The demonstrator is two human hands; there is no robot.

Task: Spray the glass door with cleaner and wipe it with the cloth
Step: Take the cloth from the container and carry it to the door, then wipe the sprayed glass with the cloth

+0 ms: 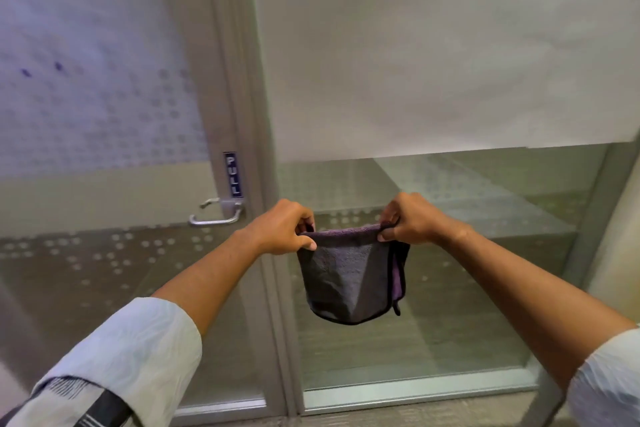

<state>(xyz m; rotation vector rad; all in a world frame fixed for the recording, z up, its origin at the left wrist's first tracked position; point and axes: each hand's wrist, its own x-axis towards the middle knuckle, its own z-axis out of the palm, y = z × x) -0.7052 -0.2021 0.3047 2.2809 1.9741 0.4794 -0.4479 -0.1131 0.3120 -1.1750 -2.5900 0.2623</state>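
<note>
1. my left hand (282,227) and right hand (412,218) each pinch a top corner of the cloth (346,274).
2. it hangs folded toward 6 o'clock, top edge running 9 to 3.
3. the door (104,114) lies at 10 o'clock, nearer my left hand.
4. no cleaner in view.

The grey floor (450,407) carries the metal bottom rails of the glass door (104,288) and the fixed glass panel (450,288).
</note>
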